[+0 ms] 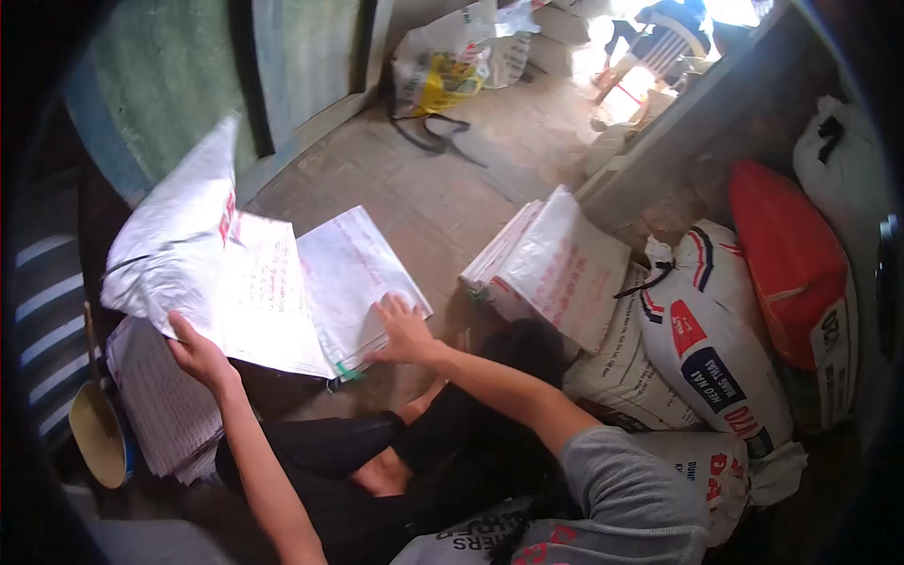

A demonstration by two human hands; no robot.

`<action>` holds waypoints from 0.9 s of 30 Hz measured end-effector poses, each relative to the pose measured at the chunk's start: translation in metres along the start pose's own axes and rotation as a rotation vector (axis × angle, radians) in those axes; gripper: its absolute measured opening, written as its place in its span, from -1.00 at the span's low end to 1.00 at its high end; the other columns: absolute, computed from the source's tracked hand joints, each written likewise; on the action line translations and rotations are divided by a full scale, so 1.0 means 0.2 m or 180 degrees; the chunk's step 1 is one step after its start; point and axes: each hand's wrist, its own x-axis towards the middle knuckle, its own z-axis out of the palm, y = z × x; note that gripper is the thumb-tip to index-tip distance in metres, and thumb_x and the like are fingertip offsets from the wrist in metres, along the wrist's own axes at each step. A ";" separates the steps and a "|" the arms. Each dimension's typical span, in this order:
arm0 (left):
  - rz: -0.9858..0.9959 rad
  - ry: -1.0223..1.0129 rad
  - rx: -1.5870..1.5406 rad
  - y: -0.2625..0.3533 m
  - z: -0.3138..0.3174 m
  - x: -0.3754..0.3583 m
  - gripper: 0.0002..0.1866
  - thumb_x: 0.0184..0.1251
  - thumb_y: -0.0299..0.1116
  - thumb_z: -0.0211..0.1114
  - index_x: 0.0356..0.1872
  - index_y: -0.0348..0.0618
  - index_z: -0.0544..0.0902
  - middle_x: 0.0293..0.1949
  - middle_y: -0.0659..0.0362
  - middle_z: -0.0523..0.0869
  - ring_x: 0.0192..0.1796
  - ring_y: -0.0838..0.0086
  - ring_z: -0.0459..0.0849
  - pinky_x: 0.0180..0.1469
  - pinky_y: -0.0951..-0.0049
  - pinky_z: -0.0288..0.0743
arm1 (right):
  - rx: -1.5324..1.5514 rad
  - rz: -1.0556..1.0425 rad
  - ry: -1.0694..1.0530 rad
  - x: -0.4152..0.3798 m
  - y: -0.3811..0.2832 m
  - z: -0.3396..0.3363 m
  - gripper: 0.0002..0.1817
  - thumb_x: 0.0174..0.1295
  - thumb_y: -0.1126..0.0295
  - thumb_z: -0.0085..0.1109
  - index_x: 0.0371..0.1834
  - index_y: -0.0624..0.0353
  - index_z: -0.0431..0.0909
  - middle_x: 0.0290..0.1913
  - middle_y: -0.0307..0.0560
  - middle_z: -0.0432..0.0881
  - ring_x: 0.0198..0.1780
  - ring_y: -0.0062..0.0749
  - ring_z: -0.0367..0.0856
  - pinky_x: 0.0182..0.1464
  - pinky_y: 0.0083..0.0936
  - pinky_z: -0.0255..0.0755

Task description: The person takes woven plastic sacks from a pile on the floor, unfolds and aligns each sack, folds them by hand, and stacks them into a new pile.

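Note:
My left hand [200, 356] grips the near edge of a white woven sack [259, 282] with red print, thumb on top and fingers partly hidden. Its upper left part rises crumpled and bulging. Beside it lies another flat white sack [353, 254] with faint red print. My right hand [403, 330] rests on this second sack, its fingers spread. A green tie [348, 374] shows at that sack's near corner. A stack of folded sacks [169, 405] sits by my left forearm. Another folded pile [565, 268] stands to the right.
Full sacks, including a white one [711, 348] and a red one [789, 264], crowd the right side. A yellow-lined pan [99, 438] is at the left. On the floor [527, 155] lies a dark strap [424, 137] near a plastic bag [452, 66]. Green panels [179, 85] stand behind.

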 end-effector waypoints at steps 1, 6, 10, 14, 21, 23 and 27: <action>-0.0094 0.0218 -0.0216 0.01 -0.03 0.04 -0.47 0.54 -0.06 0.15 0.08 -0.48 0.55 0.08 -0.08 0.65 0.01 0.28 0.67 0.08 0.34 0.58 | -0.0030 -0.0003 0.0029 0.00 0.01 0.00 0.18 -0.17 -0.32 0.44 0.47 0.19 0.22 0.49 0.31 0.19 0.51 0.16 0.15 0.44 0.10 0.10; -0.0449 0.0644 -0.0730 0.04 -0.21 0.16 -0.34 0.47 -0.02 0.25 0.20 -0.54 0.44 0.10 -0.09 0.61 0.10 0.26 0.62 0.20 0.30 0.50 | 0.0011 -0.0104 0.0470 0.07 0.03 0.07 -0.04 -0.09 -0.28 0.42 0.32 0.13 0.44 0.39 0.19 0.37 0.40 0.14 0.31 0.32 0.08 0.27; -0.0349 0.0881 -0.0759 0.06 -0.19 0.14 -0.41 0.53 -0.09 0.17 0.24 -0.51 0.40 0.18 -0.14 0.57 0.21 0.20 0.59 0.26 0.28 0.45 | -0.0031 -0.0177 0.0506 0.06 -0.03 0.02 -0.13 -0.06 -0.24 0.42 0.22 0.16 0.53 0.29 0.11 0.45 0.30 0.10 0.40 0.26 -0.02 0.36; -0.0365 0.0701 -0.0825 0.16 -0.24 0.10 -0.46 0.60 -0.12 0.04 0.30 -0.43 0.32 0.28 -0.17 0.45 0.30 0.13 0.52 0.33 0.23 0.41 | -0.0008 -0.0190 0.0552 0.04 -0.07 0.00 -0.23 -0.01 -0.16 0.42 0.17 0.15 0.56 0.22 0.04 0.50 0.22 0.07 0.46 0.20 -0.04 0.43; -0.0558 0.0768 -0.1195 0.17 -0.29 0.11 -0.54 0.58 -0.16 0.04 0.24 -0.35 0.34 0.24 -0.16 0.47 0.27 0.12 0.54 0.33 0.19 0.43 | 0.0078 0.0109 0.0441 0.07 0.00 0.02 -0.42 0.03 -0.10 0.40 0.09 -0.07 0.65 0.18 -0.04 0.57 0.23 0.05 0.48 0.20 -0.10 0.44; -0.0498 0.0791 -0.1265 0.13 -0.29 0.12 -0.55 0.56 -0.20 0.06 0.24 -0.36 0.34 0.20 -0.14 0.52 0.23 0.14 0.57 0.30 0.21 0.45 | 0.0031 -0.0019 0.0468 0.06 -0.01 0.01 -0.40 0.07 -0.08 0.40 0.11 0.03 0.62 0.22 -0.02 0.56 0.24 0.08 0.48 0.24 -0.09 0.41; -0.0477 0.0931 -0.1139 0.12 -0.27 0.13 -0.56 0.56 -0.18 0.05 0.12 -0.45 0.46 0.13 -0.12 0.55 0.14 0.21 0.60 0.24 0.27 0.47 | 0.0235 -0.0625 0.0672 0.05 -0.10 0.06 -0.19 0.06 -0.21 0.37 0.23 0.20 0.52 0.30 0.13 0.49 0.34 0.14 0.38 0.40 -0.05 0.22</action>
